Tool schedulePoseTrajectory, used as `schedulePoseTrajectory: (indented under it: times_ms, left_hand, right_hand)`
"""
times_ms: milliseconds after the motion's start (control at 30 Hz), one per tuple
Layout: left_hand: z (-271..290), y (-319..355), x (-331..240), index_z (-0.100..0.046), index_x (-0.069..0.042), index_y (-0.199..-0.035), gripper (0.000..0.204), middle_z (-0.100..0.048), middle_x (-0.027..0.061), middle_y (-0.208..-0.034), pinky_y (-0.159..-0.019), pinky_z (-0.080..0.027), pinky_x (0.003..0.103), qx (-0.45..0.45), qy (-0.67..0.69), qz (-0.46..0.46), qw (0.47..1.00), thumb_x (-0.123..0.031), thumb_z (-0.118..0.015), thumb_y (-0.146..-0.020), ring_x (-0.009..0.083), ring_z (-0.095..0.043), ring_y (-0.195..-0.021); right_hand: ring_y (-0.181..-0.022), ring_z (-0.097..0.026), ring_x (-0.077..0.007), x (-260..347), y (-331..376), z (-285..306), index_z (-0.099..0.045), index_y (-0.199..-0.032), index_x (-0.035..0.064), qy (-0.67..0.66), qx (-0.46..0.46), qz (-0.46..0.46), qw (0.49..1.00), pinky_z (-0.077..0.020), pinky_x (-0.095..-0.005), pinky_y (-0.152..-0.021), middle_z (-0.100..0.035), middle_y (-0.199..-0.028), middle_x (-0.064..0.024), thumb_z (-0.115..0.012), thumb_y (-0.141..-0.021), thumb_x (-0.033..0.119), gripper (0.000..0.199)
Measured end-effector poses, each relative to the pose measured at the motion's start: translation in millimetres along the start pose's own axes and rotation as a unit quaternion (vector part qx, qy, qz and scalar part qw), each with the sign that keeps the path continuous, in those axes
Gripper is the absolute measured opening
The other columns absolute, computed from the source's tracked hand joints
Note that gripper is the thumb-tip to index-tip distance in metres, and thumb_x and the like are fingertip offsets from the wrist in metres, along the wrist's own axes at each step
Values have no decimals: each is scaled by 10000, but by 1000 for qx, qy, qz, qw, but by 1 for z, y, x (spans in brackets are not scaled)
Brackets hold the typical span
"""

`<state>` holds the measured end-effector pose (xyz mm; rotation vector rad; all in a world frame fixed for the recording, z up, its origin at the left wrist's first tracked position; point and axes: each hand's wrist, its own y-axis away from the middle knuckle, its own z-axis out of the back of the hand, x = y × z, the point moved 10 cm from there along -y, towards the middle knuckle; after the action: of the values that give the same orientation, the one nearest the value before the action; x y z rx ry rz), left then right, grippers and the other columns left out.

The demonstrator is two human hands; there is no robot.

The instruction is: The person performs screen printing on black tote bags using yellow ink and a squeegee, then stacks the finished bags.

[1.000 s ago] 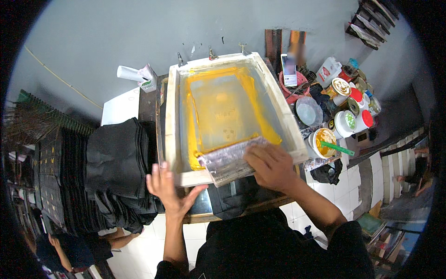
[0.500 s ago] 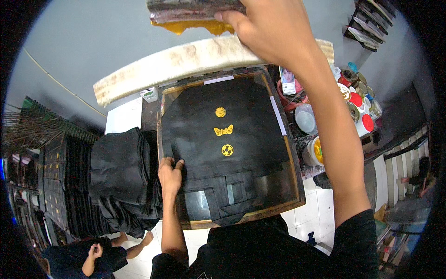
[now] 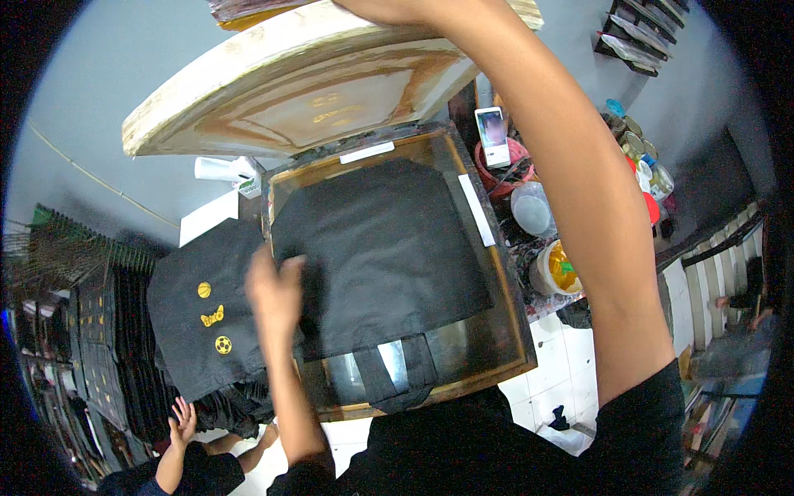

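Left hand [image 3: 277, 289] beside the plain bag [image 3: 380, 248]

The blurred left fingers look spread, thumb apart; those of the right hand [image 3: 393, 8] are cropped, grip unclear, at the tilted screen frame [image 3: 248, 58]. The plain bag lies on the framed board [image 3: 517, 331], just right of the left fingers; the printed bag [image 3: 186, 326], just left. Both look light, floppy, best taken by an edge.

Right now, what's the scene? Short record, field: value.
left hand: blurred, at the right edge of the printed bag; contact unclear
right hand: at the top edge of the wooden frame, partly cut off
wooden frame: tilted up
board: plain black bag on it
printed bag: black, left of the board, three yellow pictures
right of board: phone, white tub with yellow paint
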<state>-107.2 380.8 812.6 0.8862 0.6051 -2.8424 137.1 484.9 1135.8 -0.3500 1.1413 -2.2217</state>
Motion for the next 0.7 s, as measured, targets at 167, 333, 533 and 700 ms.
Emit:
schedulePoseTrajectory:
  times_ms: [167, 333, 533, 700]
  left_hand:
    - [-206, -48, -55, -400, -7, -1533, 951, -263, 327, -1617, -1228, -155, 597, 185, -19, -68, 980, -598, -704, -852, 448, -211, -1533]
    - [-282, -74, -102, -169, -18, -1624, 1311, -18, 263, -1694, -1226, -14, 636, 286, -127, 10, 950, -819, -673, -716, 419, 31, -1573]
    - [-296, -94, -98, -192, 23, -1608, 1290, -63, 246, -1697, -1240, -46, 604, 249, -91, 18, 964, -800, -668, -736, 417, 3, -1574]
    - [-296, -91, -101, -226, -112, -1631, 1210, -22, 296, -1680, -1202, -35, 685, 272, -123, 32, 954, -829, -634, -745, 480, 33, -1556]
  right_hand:
    - [-925, -692, -447, 19, -18, -5, -714, -973, -30, -60, -13, 23, 998, -542, -510, -858, -713, -950, -290, -591, -818, 94, 233]
    - [-910, -706, -437, -4, -11, -4, -756, -894, -36, -55, 30, 4, 998, -559, -491, -853, -714, -935, -298, -610, -816, 104, 216]
    - [-948, -710, -418, 0, -13, -2, -769, -915, -34, -67, 47, 2, 997, -565, -467, -860, -722, -974, -284, -630, -844, 125, 223]
    - [-969, -713, -404, -13, -20, -19, -770, -945, -28, -16, 49, -16, 999, -566, -458, -873, -727, -999, -273, -629, -856, 125, 227]
